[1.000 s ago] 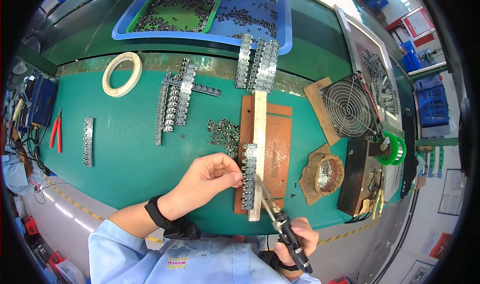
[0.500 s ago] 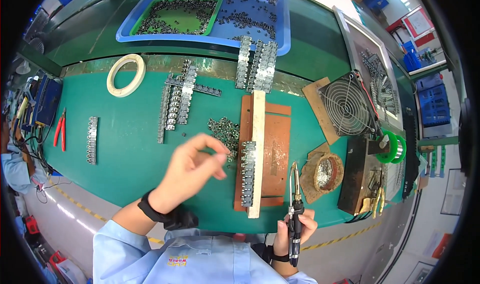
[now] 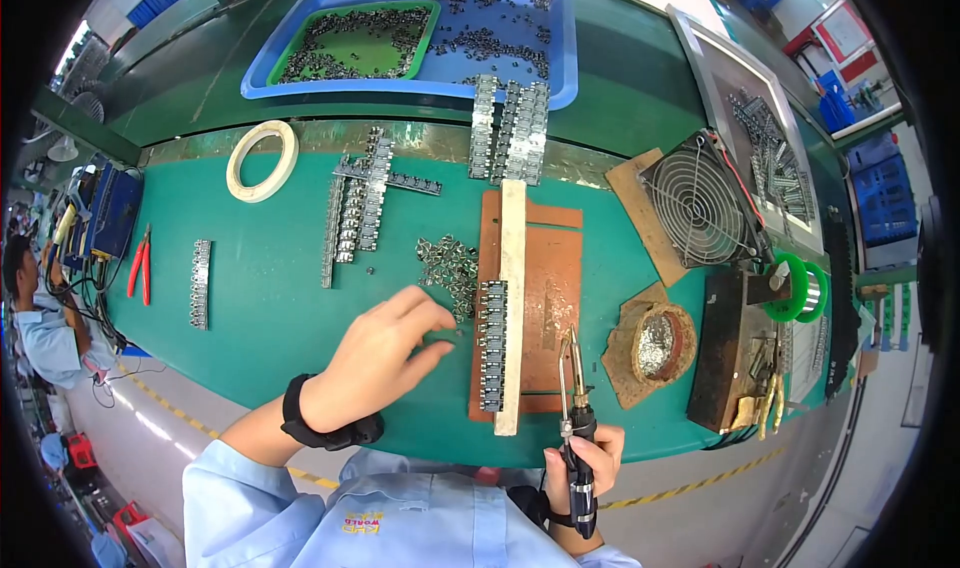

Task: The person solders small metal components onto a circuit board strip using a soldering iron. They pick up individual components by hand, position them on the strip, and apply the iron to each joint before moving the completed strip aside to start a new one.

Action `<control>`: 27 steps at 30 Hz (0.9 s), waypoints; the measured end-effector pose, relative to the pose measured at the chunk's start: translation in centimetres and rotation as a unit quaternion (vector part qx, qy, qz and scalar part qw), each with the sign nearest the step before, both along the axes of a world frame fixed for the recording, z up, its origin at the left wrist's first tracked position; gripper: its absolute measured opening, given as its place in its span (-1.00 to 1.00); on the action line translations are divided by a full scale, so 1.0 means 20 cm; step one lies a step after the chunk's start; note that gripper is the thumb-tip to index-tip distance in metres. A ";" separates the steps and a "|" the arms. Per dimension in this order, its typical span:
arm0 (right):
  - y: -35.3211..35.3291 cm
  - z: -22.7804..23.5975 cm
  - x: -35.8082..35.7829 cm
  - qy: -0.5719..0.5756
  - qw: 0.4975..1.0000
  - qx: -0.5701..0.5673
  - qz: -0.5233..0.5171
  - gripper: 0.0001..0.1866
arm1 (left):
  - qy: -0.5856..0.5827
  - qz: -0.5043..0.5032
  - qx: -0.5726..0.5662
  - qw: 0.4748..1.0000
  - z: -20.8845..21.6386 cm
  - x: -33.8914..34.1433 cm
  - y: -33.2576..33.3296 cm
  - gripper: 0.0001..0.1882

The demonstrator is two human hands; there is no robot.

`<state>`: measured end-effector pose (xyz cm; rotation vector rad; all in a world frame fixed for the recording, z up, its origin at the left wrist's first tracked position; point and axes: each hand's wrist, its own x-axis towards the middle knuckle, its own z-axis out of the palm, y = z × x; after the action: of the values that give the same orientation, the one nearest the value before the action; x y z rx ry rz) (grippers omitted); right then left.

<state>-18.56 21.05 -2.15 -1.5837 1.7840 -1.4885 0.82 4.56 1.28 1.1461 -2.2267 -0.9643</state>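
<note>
My left hand (image 3: 375, 363) is over the green mat beside a pile of small metal parts (image 3: 450, 273). Its fingers are curved, with a gap between thumb and index finger. A tiny piece near these fingertips is too small to make out. My right hand (image 3: 590, 465) grips the black handle of a soldering iron (image 3: 580, 443), tip pointing away from me, with a thin metal tube alongside. Between my hands, a strip of small circuit boards (image 3: 492, 348) lies along a pale wooden bar (image 3: 511, 268) on a reddish-brown board (image 3: 550, 308).
Beyond lie more board strips (image 3: 375, 193), a tape roll (image 3: 234, 173) and a blue tray (image 3: 500, 63) of small parts. Red-handled pliers (image 3: 140, 268) are at left. On the right stand a fan (image 3: 692, 203), a round tin (image 3: 662, 346) and a green solder spool (image 3: 797, 288).
My left hand's thumb and index finger have spread apart, close to the parts pile. The soldering iron has shifted left, its tip now over the reddish-brown board's right edge.
</note>
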 end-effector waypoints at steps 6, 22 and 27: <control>-0.01 0.00 -0.02 0.008 1.000 -0.007 0.007 -0.62 | -0.044 -0.036 -0.080 0.995 -0.04 -0.04 -0.01 -0.83; -0.02 -0.01 -0.02 0.014 1.000 -0.006 0.007 -0.64 | 0.257 0.055 0.481 0.836 -0.02 0.00 0.05 -0.90; -0.03 0.01 -0.03 0.016 1.000 -0.012 0.017 -0.58 | 0.281 0.089 0.510 0.808 -0.02 -0.03 0.06 -0.91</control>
<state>-19.24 20.42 -1.97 -1.6502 1.7543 -1.4812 0.26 5.66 0.91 1.1693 -1.0287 -2.1781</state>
